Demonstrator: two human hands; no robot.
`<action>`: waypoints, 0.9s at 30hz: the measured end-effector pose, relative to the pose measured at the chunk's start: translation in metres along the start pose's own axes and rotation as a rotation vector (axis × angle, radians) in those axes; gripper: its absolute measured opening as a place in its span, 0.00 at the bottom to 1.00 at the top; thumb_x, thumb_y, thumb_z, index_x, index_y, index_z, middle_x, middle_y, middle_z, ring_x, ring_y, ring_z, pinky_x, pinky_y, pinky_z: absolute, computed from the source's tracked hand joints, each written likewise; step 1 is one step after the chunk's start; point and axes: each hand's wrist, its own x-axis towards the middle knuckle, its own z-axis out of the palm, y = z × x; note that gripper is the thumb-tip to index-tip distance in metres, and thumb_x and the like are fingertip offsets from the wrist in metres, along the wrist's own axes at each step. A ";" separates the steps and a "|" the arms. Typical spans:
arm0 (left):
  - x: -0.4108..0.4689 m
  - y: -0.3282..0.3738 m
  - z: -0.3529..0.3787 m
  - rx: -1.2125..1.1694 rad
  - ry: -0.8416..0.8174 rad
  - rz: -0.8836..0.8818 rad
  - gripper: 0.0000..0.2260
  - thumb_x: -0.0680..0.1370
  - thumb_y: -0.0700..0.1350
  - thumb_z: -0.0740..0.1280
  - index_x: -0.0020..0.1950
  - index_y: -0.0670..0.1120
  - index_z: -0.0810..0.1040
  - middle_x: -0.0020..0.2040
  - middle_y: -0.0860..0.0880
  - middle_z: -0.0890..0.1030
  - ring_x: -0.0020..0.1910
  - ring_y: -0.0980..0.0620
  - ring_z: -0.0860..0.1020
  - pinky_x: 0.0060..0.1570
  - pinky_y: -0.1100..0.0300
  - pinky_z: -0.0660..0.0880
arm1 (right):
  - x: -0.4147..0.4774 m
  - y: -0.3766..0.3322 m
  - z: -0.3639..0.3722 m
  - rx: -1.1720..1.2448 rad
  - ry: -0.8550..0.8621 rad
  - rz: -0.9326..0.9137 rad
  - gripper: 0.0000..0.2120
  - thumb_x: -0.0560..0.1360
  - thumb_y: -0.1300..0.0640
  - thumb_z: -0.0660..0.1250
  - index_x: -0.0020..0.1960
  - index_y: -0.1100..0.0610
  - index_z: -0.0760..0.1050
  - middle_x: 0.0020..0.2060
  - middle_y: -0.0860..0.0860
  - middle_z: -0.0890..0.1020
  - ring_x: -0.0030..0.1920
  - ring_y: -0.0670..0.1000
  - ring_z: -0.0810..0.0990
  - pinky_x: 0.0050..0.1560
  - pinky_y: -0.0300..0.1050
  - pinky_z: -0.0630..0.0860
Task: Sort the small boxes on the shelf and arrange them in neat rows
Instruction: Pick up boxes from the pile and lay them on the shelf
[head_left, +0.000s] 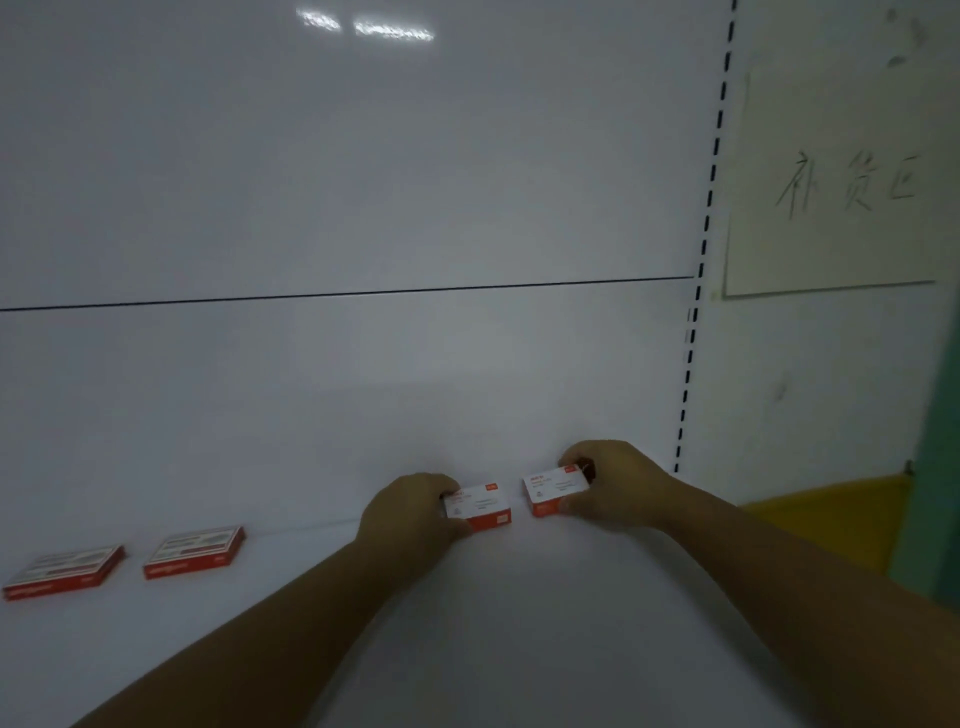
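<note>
**Two little boxes, one in each hand**

The left hand (415, 506) has its fingers curled round the left end of the left small box (480, 506), which is red and white. The right hand (615, 483) pinches the right end of the right small box (556, 488), which looks just the same. Both boxes are low at the back of the white shelf (519, 649), near each other with a small gap between them. I cannot tell if they rest on the shelf or hang just above it.

Each hand holds the outer end of its box, so I think the inner ends are free to come together. The right small box is turned a little and does not line up with the other one yet. I think it needs to be set straight to make a neat row.

Well away to the left lie the near flat red box (195, 552) and the far flat red box (62, 571), side by side. They look like another kind, so it makes sense that they have their own spot
</note>
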 end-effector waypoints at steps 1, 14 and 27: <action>0.001 0.003 0.004 -0.008 0.007 0.003 0.22 0.71 0.58 0.68 0.61 0.51 0.75 0.59 0.51 0.78 0.56 0.52 0.74 0.50 0.63 0.71 | -0.001 0.003 0.002 0.011 -0.003 0.023 0.23 0.62 0.39 0.75 0.49 0.52 0.75 0.45 0.46 0.79 0.46 0.45 0.78 0.44 0.42 0.77; 0.003 0.005 0.007 0.262 0.070 0.044 0.21 0.73 0.62 0.63 0.61 0.52 0.76 0.50 0.50 0.75 0.50 0.52 0.74 0.43 0.61 0.69 | -0.005 -0.005 0.019 -0.121 0.063 -0.018 0.19 0.70 0.45 0.70 0.57 0.52 0.76 0.54 0.51 0.74 0.51 0.50 0.75 0.51 0.41 0.72; -0.061 -0.050 -0.099 0.349 -0.199 0.068 0.32 0.75 0.65 0.54 0.75 0.51 0.54 0.76 0.50 0.54 0.75 0.51 0.51 0.72 0.52 0.52 | -0.019 -0.096 0.012 -0.361 0.003 -0.301 0.32 0.75 0.38 0.58 0.73 0.52 0.58 0.75 0.53 0.58 0.74 0.52 0.55 0.72 0.46 0.52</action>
